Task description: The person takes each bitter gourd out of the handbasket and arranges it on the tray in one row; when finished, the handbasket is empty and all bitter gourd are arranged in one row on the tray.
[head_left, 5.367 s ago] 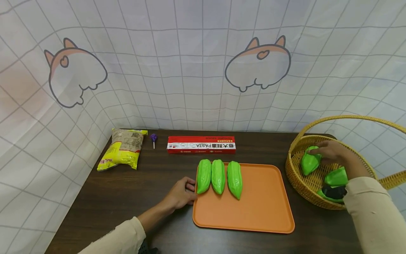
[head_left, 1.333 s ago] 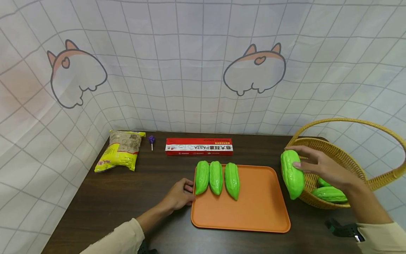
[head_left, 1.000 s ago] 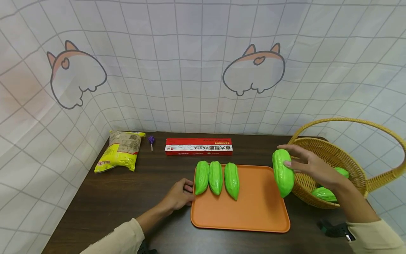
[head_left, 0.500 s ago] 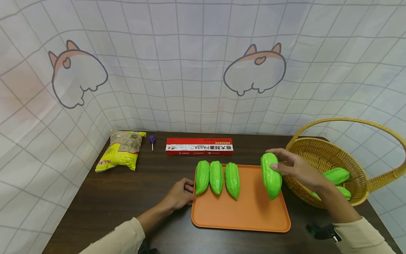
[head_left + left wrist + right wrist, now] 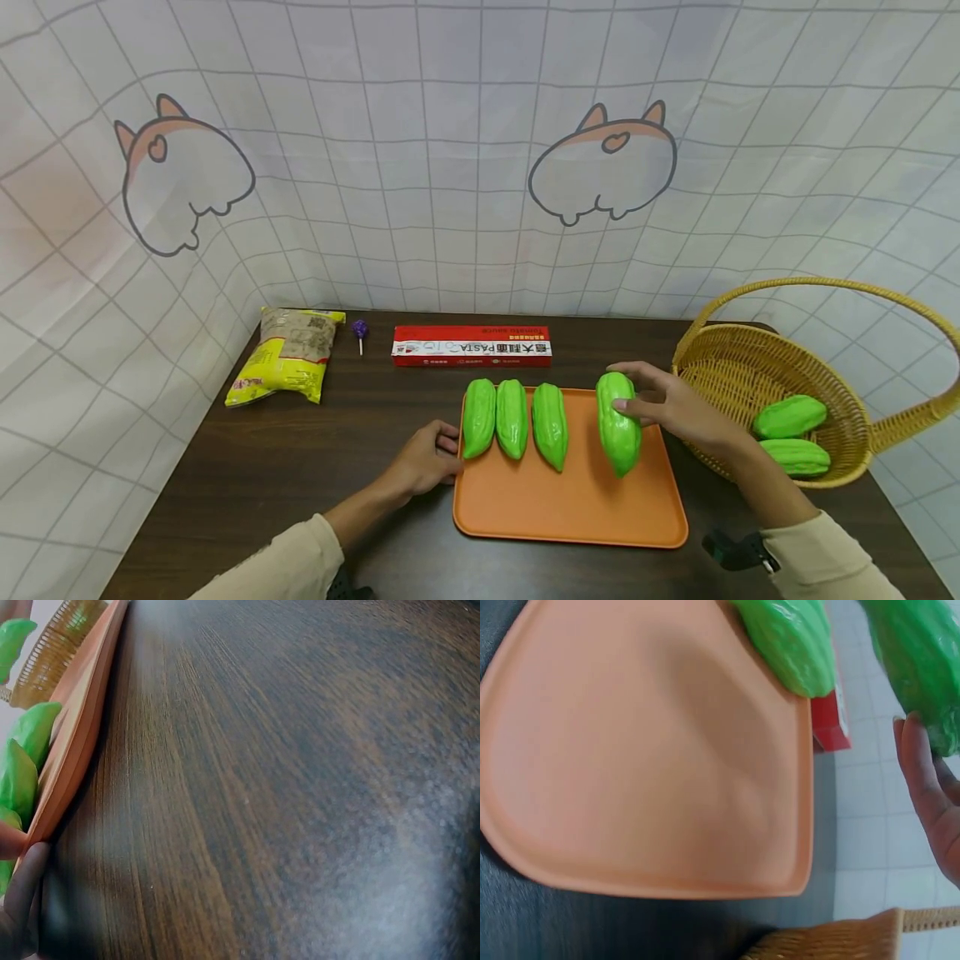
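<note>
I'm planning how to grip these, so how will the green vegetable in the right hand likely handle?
The green vegetable is probably stiff: gripped near its far end by the right hand, it shows no visible sag. Its glossy surface suggests it could be slippery. Laid on the tray, it might roll a little, given its rounded sides.

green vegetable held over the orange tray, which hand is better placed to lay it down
Right, most likely: the right hand grips the green vegetable above a bare part of the orange tray, while the left hand holds the tray's left edge, with three more vegetables between them.
</note>
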Demonstrator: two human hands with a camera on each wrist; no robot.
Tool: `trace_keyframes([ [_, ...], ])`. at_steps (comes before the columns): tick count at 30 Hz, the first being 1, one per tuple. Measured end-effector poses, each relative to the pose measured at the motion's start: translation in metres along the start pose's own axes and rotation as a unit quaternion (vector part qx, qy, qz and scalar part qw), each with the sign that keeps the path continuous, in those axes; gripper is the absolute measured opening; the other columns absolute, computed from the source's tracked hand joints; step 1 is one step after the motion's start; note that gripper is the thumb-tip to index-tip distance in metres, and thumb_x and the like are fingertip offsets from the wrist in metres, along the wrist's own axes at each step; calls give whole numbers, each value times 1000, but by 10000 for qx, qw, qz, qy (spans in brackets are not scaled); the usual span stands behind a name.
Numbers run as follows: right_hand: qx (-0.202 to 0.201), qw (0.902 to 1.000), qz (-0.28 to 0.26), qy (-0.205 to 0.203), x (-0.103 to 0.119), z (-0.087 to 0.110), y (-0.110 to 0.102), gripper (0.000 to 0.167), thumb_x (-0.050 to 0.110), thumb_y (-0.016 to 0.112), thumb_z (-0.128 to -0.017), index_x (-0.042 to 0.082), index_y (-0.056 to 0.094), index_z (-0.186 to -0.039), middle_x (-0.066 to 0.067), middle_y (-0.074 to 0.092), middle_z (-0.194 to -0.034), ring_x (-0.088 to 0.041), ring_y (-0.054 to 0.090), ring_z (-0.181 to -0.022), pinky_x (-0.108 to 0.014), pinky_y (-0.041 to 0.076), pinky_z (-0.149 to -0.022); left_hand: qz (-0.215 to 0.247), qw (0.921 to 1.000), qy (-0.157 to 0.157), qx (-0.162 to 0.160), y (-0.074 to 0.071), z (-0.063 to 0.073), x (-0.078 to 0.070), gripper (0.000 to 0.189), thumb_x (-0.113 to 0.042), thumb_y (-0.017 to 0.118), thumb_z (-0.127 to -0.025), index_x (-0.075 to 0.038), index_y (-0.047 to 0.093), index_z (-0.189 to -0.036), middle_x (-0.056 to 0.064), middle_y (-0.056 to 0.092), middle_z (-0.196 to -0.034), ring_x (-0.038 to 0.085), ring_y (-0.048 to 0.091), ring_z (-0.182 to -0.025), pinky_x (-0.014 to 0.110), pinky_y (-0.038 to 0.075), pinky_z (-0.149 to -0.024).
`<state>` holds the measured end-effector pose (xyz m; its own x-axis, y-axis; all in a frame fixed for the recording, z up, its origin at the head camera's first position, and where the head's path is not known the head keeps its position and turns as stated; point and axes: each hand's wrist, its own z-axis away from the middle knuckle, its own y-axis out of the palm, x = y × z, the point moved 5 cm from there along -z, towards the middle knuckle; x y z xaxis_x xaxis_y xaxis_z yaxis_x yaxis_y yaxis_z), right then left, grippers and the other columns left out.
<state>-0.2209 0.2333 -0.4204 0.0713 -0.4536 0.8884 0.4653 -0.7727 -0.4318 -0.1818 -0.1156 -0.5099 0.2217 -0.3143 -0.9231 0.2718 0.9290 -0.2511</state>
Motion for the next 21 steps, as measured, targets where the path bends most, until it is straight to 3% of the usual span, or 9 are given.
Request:
trace_keyframes([
  [4,54,9999,-146,32,-7,-6,6,58,30,65,-97,18,41,-149,-25,40,-152,-31,63,-113,-38,59,-83,17,10000,11,-1,0,0,-1,52,5,71,-75,6,53,-125,18,59,-106,19,63,-78,36,63,-65],
  [8,69,9997,-219,36,-10,-10,12,59,29,66,-97,15,40,-148,-28,33,-154,-30,65,-109,-39,59,-82,10,10000,-4,-6,0,-1,1,52,4,71,-75,6,53,-124,18,59,-106,19,64,-78,36,63,-65],
  [21,-97,9997,-65,207,-22,-19,24,61,32,67,-96,12,41,-147,-25,40,-149,-29,65,-108,-40,60,-83,-19,10000,-22,29,-1,-1,1,52,4,71,-76,6,52,-125,18,60,-106,18,64,-78,35,63,-65],
])
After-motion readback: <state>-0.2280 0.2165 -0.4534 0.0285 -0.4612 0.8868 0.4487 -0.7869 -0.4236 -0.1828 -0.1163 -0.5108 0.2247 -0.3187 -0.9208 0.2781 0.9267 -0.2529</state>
